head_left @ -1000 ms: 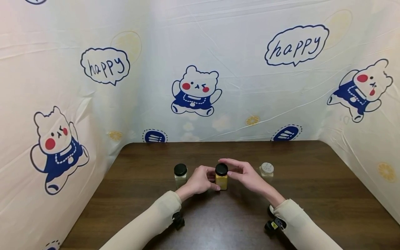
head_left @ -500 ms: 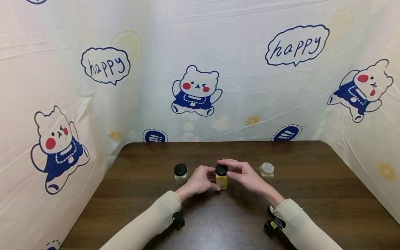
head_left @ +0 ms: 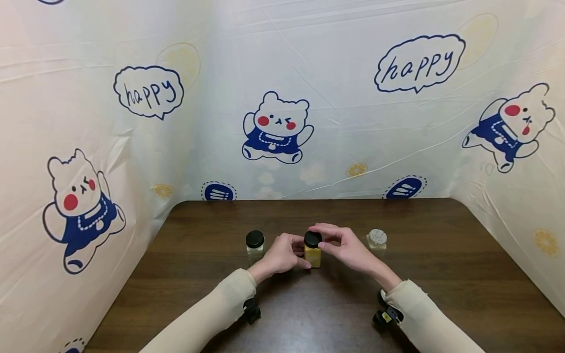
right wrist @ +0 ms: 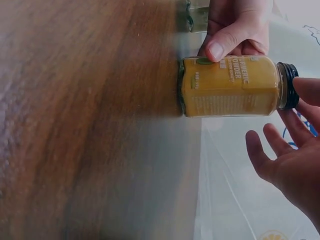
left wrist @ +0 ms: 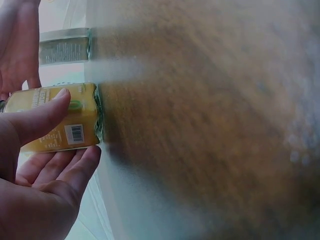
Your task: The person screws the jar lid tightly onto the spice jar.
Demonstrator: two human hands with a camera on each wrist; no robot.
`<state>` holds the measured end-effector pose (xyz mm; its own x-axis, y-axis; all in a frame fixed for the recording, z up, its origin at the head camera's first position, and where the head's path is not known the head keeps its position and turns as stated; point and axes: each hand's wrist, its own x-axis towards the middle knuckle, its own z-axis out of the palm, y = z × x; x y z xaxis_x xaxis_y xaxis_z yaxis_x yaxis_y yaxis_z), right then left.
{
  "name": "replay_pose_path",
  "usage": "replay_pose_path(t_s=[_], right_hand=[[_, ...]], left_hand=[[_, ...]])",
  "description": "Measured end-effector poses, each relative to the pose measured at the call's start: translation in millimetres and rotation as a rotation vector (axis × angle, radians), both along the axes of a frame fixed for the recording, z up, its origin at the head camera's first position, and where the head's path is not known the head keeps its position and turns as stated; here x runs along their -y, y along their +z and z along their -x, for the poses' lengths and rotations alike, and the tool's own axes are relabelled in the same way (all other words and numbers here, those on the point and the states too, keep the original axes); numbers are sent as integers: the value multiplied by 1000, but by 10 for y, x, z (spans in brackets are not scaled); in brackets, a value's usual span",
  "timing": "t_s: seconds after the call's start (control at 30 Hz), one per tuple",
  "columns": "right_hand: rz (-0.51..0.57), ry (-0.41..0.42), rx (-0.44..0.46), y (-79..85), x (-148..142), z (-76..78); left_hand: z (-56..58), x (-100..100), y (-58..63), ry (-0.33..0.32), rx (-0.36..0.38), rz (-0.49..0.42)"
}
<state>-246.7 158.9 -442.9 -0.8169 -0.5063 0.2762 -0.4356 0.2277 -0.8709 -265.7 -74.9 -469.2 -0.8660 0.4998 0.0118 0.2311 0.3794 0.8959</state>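
A square glass jar of turmeric powder (head_left: 313,259) stands upright on the wooden table, its label readable in the right wrist view. My left hand (head_left: 282,254) holds the jar's body from the left; in the left wrist view its thumb lies over the yellow side near a barcode. At the top, my right hand (head_left: 346,246) pinches the black screw lid (right wrist: 288,86) between thumb and forefinger. The other right fingers stick out loosely, away from the glass. The lid sits on the jar's neck.
Left of my left hand stands a similar jar with a black lid (head_left: 255,239), partly hidden by that hand. A jar with a pale perforated top (head_left: 377,237) is to the right, behind my right wrist. A patterned curtain (head_left: 344,122) hangs behind the table (head_left: 291,304).
My right thumb has shifted slightly left along the lid's edge. The left hand and all the jars stay in place.
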Motion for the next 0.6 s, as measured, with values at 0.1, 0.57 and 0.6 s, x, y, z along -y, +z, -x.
replay_pose_path(t_s=[0.1, 0.57, 0.6], right_hand=[[-11, -15, -37, 1, 7, -3], [-99, -121, -148, 19, 74, -52], [-100, -123, -152, 17, 74, -51]], left_hand=[[2, 0, 0, 1, -2, 1], [1, -8, 2, 1, -7, 3], [3, -7, -1, 1, -8, 3]])
